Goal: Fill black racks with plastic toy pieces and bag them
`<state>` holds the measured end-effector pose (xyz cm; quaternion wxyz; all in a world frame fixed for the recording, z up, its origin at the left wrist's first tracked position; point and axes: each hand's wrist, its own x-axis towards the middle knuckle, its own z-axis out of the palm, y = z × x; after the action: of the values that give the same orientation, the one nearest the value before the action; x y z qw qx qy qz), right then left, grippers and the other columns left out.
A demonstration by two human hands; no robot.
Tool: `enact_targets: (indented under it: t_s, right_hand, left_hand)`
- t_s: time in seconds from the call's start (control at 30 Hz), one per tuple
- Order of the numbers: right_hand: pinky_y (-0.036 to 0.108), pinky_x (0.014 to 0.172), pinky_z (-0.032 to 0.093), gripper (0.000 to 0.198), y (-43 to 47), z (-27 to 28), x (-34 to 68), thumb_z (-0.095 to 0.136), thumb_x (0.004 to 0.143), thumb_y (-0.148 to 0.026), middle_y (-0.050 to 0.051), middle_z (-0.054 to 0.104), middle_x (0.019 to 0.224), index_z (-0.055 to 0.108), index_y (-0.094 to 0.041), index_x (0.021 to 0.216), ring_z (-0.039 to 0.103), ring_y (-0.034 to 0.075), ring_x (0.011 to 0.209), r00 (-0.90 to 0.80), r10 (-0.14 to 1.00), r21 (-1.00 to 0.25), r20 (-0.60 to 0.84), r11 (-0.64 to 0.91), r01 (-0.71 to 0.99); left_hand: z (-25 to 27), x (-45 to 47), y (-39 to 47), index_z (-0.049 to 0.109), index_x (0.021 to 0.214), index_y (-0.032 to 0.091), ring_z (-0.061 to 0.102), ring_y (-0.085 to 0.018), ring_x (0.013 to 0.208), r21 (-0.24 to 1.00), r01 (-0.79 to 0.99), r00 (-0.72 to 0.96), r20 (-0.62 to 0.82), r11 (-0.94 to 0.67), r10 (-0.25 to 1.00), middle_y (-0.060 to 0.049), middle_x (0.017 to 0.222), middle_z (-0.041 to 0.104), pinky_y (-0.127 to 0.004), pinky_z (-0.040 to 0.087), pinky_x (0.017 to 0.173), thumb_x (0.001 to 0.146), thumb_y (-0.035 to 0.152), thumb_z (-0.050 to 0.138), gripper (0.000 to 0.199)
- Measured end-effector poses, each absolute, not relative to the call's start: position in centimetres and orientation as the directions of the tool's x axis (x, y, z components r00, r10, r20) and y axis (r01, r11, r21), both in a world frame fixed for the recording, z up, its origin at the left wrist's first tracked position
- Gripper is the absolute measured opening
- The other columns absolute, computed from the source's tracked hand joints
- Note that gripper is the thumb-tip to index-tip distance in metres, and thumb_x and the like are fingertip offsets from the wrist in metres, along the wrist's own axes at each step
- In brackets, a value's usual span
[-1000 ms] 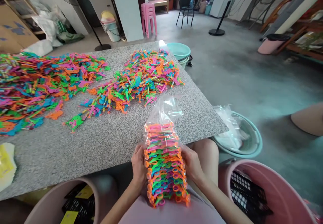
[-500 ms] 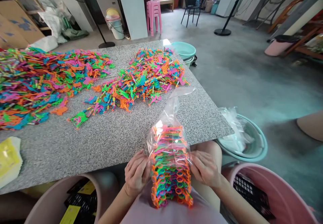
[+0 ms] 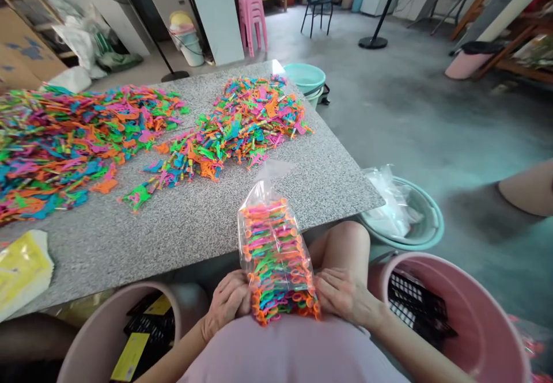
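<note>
A clear plastic bag [image 3: 261, 193] is pulled over a long stack of small coloured plastic pieces [image 3: 276, 256] in orange, green, pink and blue, with round ends along both sides. The stack's near end [image 3: 285, 308] sticks out of the bag's mouth against my clothing. My left hand [image 3: 228, 299] is closed on the bag's left edge, its fingertips partly hidden. On the other side my right hand [image 3: 341, 292] pinches the bag's right edge beside the stack. The bag's far end rests over the table edge, narrow and loose.
Loose coloured pieces lie heaped on the speckled table [image 3: 185, 239], in a left pile [image 3: 78, 135] and a middle pile [image 3: 242, 121]. A yellow-and-white packet [image 3: 26, 268] is at left. Pink tubs [image 3: 479, 296] flank my legs; a green basin [image 3: 432, 227] holds clear bags.
The bag now covers more of the stack, and less of its near end shows. The stack and both hands sit closer to my body. The view has shifted slightly.
</note>
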<state>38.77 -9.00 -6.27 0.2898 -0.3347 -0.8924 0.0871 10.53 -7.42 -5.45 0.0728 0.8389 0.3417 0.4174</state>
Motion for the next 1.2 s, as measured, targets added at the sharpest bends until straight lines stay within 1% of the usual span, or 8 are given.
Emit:
enact_targets:
  t_s: [0.17,0.33,0.5,0.6,0.77,0.97,1.1,1.2]
  right_hand:
    - [0.027,0.049,0.03,0.037,-6.9,-3.7,38.6,0.034,0.098,-0.021,-0.003,0.045,0.052,0.041,-0.022,0.061,0.039,0.011,0.047,-0.433,0.732,-0.46,0.526,0.673,0.579]
    - [0.025,0.047,0.024,0.037,-4.4,3.2,38.6,0.035,0.095,-0.029,-0.005,0.033,0.049,0.031,-0.022,0.059,0.031,0.009,0.044,-0.245,0.855,-0.685,0.456,0.514,0.517]
    - [0.023,0.046,0.023,0.035,-1.9,8.8,38.9,0.034,0.089,-0.03,-0.004,0.032,0.05,0.031,-0.021,0.055,0.031,0.008,0.047,-0.407,0.861,-0.793,0.305,0.466,0.392]
    - [0.023,0.046,0.022,0.036,0.7,10.9,37.9,0.035,0.087,-0.031,-0.004,0.032,0.05,0.032,-0.021,0.053,0.031,0.009,0.047,-0.546,0.784,-0.761,0.296,0.539,0.361]
    - [0.024,0.043,0.021,0.039,4.8,12.6,34.0,0.039,0.086,-0.032,-0.005,0.031,0.045,0.032,-0.022,0.049,0.029,0.008,0.041,-0.757,0.603,-0.762,0.252,0.605,0.229]
    - [0.025,0.046,0.021,0.045,5.8,12.6,27.5,0.042,0.091,-0.034,-0.004,0.03,0.045,0.029,-0.022,0.049,0.029,0.007,0.042,-0.733,0.527,-0.623,0.43,0.761,0.182]
    - [0.024,0.049,0.026,0.043,2.2,13.1,24.6,0.036,0.097,-0.035,-0.003,0.039,0.049,0.043,-0.02,0.057,0.037,0.009,0.046,-0.725,0.445,-0.524,0.525,0.841,0.137]
    - [0.023,0.055,0.031,0.034,-1.8,13.8,22.2,0.038,0.098,-0.034,-0.001,0.051,0.059,0.056,-0.018,0.075,0.048,0.01,0.055,-0.815,0.238,-0.435,0.528,0.9,-0.019]
  left_hand:
    - [-1.5,12.5,-6.4,0.049,0.075,0.02,0.052,-0.013,0.059,0.453,0.698,0.254,0.568,-0.555,0.783,0.0,0.066,0.053,-0.024,0.046,0.057,0.095,0.014,0.042,0.022]
    - [4.2,13.3,-5.2,0.039,0.063,0.022,0.041,-0.011,0.053,0.41,0.757,0.214,0.579,-0.508,0.786,0.004,0.058,0.041,-0.023,0.034,0.051,0.094,0.018,0.042,0.031]
    - [8.8,12.9,-6.4,0.044,0.061,0.02,0.044,-0.01,0.049,0.528,0.749,0.213,0.379,-0.4,0.9,0.004,0.053,0.045,-0.022,0.033,0.048,0.096,0.032,0.037,0.037]
    - [10.5,12.2,-7.2,0.046,0.061,0.02,0.048,-0.011,0.049,0.59,0.756,0.112,0.311,-0.284,0.944,0.004,0.052,0.049,-0.022,0.034,0.05,0.096,0.038,0.034,0.041]
    - [12.8,9.3,-8.3,0.044,0.059,0.02,0.053,-0.01,0.049,0.52,0.836,0.047,0.252,-0.176,0.967,0.004,0.051,0.054,-0.02,0.036,0.052,0.091,0.035,0.037,0.036]
    - [13.7,6.4,-10.6,0.037,0.058,0.02,0.04,-0.011,0.051,0.41,0.912,-0.161,0.347,0.005,0.924,0.005,0.052,0.038,-0.023,0.033,0.056,0.087,0.026,0.04,0.03]
    - [14.9,6.2,-13.7,0.049,0.065,0.018,0.052,-0.014,0.074,0.342,0.938,-0.096,0.433,-0.065,0.896,-0.002,0.081,0.053,-0.029,0.043,0.073,0.09,0.028,0.044,0.027]
    - [16.3,6.1,-16.7,0.057,0.067,0.017,0.058,-0.018,0.092,0.326,0.931,0.017,0.41,-0.163,0.912,-0.007,0.115,0.055,-0.035,0.047,0.084,0.091,0.035,0.049,0.031]
